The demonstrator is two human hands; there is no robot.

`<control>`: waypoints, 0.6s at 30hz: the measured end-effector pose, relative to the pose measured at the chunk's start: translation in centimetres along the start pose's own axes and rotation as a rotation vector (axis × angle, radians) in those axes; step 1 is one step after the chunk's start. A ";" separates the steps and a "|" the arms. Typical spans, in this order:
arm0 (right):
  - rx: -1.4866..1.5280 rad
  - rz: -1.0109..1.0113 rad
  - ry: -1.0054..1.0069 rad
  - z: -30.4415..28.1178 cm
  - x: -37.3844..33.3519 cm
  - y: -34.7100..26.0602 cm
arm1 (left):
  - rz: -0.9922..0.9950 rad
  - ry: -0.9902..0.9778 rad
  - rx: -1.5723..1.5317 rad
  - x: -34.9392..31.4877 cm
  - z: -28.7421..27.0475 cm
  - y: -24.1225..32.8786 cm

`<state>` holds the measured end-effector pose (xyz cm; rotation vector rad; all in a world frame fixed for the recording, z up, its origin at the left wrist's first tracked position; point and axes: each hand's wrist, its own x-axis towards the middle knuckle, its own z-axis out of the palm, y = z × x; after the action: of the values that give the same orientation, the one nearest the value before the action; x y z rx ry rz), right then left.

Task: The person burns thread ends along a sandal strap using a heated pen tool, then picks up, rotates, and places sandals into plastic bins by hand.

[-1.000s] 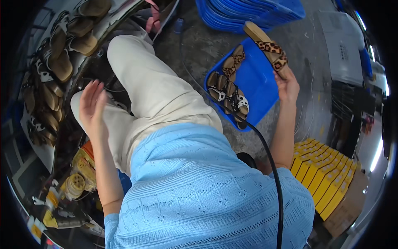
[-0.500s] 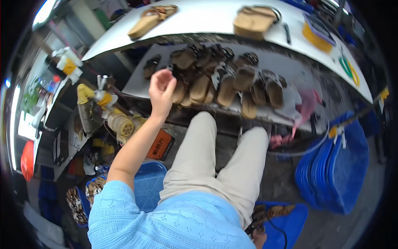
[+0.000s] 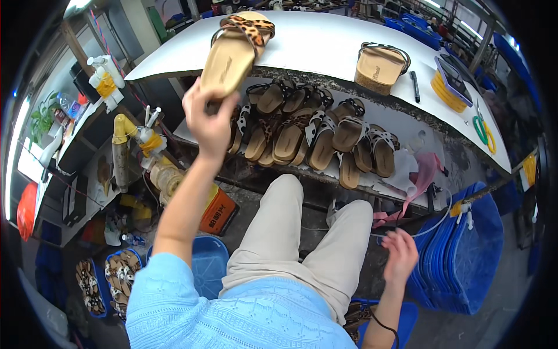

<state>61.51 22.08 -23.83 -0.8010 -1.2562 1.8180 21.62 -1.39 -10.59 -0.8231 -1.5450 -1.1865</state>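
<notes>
Fingers wrapped round its heel end, my left hand (image 3: 209,125) grips a leopard-print sandal (image 3: 235,55). The sandal has crossed straps and a tan insole, and it tilts over the front edge of the white tabletop. My right hand (image 3: 401,256) is off to the right of my knee, its fingers loosely curled and apart, with nothing visible in them. A black cord loops round the right wrist. Farther right on the table stands a thick-soled sandal (image 3: 382,67) with dark straps, beside a black pen (image 3: 414,87).
Sandals (image 3: 322,145) crowd the shelf under the white table (image 3: 317,35). Green-and-yellow-handled scissors (image 3: 485,134) lie at the table's right end. Stacked blue basins (image 3: 459,250) stand at right, near pink cloth (image 3: 421,174). An orange box (image 3: 220,212) and sandal-filled blue trays (image 3: 125,267) are at left.
My left hand has moved up from in front of the shelf and taken hold of the leopard-print sandal on the table. My right hand has risen from the blue container beside my hip.
</notes>
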 end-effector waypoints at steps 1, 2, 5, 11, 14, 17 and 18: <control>-0.025 -0.003 -0.127 3.1 -0.5 -0.4 | 0.042 0.008 -0.025 -1.7 -0.4 2.4; -0.049 0.004 -0.275 6.3 -0.9 -0.7 | 0.034 -0.035 -0.057 -3.6 -1.9 4.3; 0.118 -0.025 -0.688 15.2 -2.7 -2.1 | 0.179 -0.180 -0.050 -8.6 -6.1 8.9; 0.178 0.262 -0.660 18.7 -4.7 -0.6 | -0.187 -0.331 -0.784 -14.2 -7.7 11.2; 0.304 0.431 -0.669 16.9 -5.0 1.0 | -0.921 -0.328 -1.094 -12.3 -6.8 9.9; 0.382 0.500 -0.729 15.8 -6.7 2.7 | -1.258 -0.439 -1.421 -11.5 -4.8 8.2; 0.381 0.512 -0.726 15.5 -6.9 3.3 | -1.297 -0.471 -1.504 -11.2 -4.3 8.0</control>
<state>51.32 8.27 -21.61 -0.2444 -1.1047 2.8208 33.41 -2.64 -18.83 -0.9726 -1.2546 -3.5055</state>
